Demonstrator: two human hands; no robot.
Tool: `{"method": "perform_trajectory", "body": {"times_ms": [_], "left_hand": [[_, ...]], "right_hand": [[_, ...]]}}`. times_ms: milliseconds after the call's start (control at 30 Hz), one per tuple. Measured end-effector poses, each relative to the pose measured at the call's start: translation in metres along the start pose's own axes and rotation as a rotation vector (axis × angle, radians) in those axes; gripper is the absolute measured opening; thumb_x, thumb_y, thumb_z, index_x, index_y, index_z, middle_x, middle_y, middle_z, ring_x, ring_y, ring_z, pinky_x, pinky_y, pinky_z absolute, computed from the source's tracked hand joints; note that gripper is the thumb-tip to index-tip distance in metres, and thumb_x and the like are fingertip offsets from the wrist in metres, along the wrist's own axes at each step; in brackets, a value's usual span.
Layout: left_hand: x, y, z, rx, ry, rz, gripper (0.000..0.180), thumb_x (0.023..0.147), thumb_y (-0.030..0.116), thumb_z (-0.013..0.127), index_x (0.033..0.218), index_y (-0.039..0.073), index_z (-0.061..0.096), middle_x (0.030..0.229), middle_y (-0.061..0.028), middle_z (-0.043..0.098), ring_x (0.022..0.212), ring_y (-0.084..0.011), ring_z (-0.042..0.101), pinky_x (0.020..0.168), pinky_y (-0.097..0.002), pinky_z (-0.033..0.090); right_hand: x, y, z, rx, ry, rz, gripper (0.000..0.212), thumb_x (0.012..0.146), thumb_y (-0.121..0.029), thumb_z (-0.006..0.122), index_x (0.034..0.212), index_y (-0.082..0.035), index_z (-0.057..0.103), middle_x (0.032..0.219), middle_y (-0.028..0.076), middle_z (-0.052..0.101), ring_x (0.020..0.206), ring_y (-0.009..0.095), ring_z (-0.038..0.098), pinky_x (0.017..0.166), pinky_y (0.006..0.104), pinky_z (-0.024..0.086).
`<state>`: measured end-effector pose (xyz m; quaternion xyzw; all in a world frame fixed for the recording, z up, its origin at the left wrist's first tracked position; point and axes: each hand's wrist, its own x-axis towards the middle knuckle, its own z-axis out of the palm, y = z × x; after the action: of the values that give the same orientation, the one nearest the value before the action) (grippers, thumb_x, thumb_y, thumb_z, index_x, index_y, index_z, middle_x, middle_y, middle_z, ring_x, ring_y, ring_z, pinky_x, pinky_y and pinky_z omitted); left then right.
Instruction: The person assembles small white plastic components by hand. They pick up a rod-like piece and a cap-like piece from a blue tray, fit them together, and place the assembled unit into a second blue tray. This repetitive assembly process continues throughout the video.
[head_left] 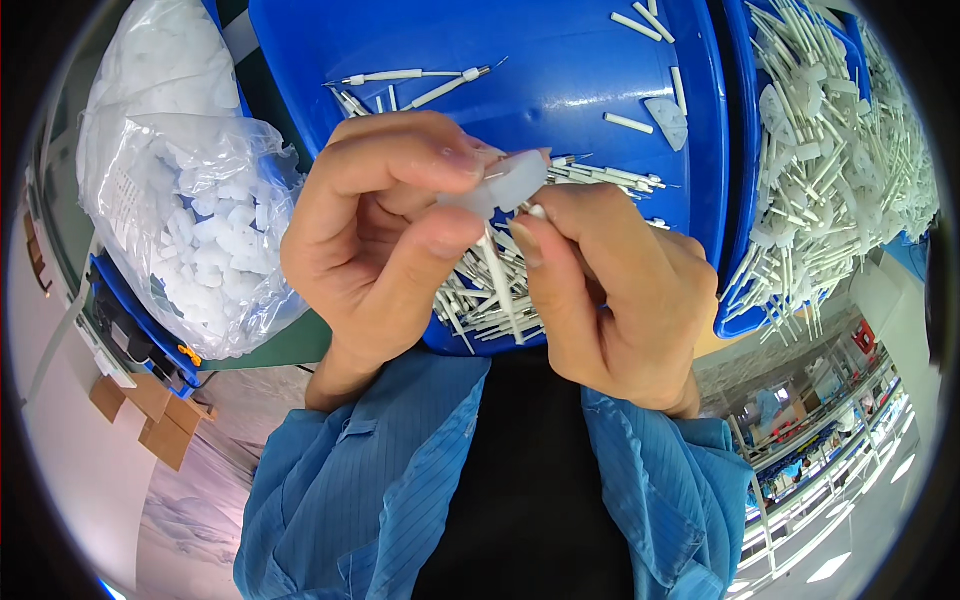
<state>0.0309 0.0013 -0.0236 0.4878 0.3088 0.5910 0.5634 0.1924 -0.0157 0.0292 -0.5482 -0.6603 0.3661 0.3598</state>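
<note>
Above a blue tray [480,50], my left hand [365,230] pinches a translucent white plastic piece [522,180] between thumb and fingers. A slim white rod [497,275] slants down from beneath that piece, past my left thumb. My right hand [625,285] is closed beside it, thumb against forefinger, gripping a small white rod whose rounded end [538,212] peeks out at the fingertips. Both hands meet at the plastic piece; my fingers hide how the parts join. Below them in the tray lies a heap of white rods with thin metal tips [480,320].
A clear plastic bag [215,150] full of white plastic pieces lies at the left. On the right, another blue bin [738,190] is piled with rods joined to plastic pieces [800,150]. A loose translucent piece [667,122] and several short rods [628,123] lie in the tray.
</note>
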Motion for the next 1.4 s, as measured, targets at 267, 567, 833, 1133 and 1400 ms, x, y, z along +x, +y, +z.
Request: {"method": "perform_trajectory", "body": {"times_ms": [267, 567, 833, 1133, 1400], "left_hand": [[0.006, 0.02, 0.002, 0.223, -0.037, -0.072, 0.045, 0.08, 0.034, 0.078, 0.094, -0.002, 0.055, 0.095, -0.0147, 0.052, 0.082, -0.0227, 0.062, 0.077, -0.0476, 0.06], [0.01, 0.019, -0.011, 0.313, -0.247, 0.068, 0.042, 0.083, 0.034, 0.074, 0.094, -0.001, 0.053, 0.093, -0.0154, 0.053, 0.084, -0.0295, 0.066, 0.074, -0.0454, 0.061], [0.019, 0.016, -0.012, 0.275, -0.36, 0.154, 0.047, 0.07, 0.014, 0.084, 0.104, -0.004, 0.057, 0.105, -0.0216, 0.055, 0.086, -0.038, 0.068, 0.079, -0.0427, 0.06], [0.018, 0.013, -0.013, 0.518, -0.32, 0.325, 0.04, 0.065, 0.016, 0.087, 0.095, 0.005, 0.061, 0.118, -0.0227, 0.043, 0.091, -0.0418, 0.068, 0.071, -0.0307, 0.063], [0.011, 0.014, -0.002, 0.561, -0.324, 0.424, 0.027, 0.063, 0.003, 0.083, 0.084, -0.001, 0.067, 0.098, -0.014, 0.065, 0.088, -0.0288, 0.071, 0.069, -0.0295, 0.062]], "right_hand": [[0.002, 0.008, -0.006, 0.402, -0.204, 0.106, 0.012, 0.087, -0.003, 0.063, 0.098, 0.002, 0.062, 0.074, 0.009, 0.066, 0.054, 0.016, 0.061, 0.05, 0.0235, 0.046], [-0.005, 0.012, 0.02, -0.215, 0.201, -0.312, 0.024, 0.081, -0.021, 0.074, 0.085, -0.002, 0.06, 0.052, -0.004, 0.046, 0.038, 0.007, 0.044, 0.035, 0.0227, 0.035], [-0.004, 0.031, -0.003, -0.071, -0.018, -0.34, 0.024, 0.077, -0.015, 0.074, 0.093, -0.001, 0.062, 0.076, 0.009, 0.057, 0.061, 0.024, 0.053, 0.052, 0.0334, 0.041], [-0.003, 0.03, -0.01, -0.077, -0.092, -0.195, 0.022, 0.074, -0.024, 0.073, 0.086, -0.006, 0.068, 0.081, 0.005, 0.05, 0.075, 0.022, 0.045, 0.069, 0.0335, 0.037], [0.002, 0.015, -0.021, 0.303, -0.148, 0.033, 0.02, 0.081, -0.019, 0.065, 0.083, 0.001, 0.066, 0.078, 0.013, 0.058, 0.067, 0.022, 0.053, 0.058, 0.0325, 0.04]]}}
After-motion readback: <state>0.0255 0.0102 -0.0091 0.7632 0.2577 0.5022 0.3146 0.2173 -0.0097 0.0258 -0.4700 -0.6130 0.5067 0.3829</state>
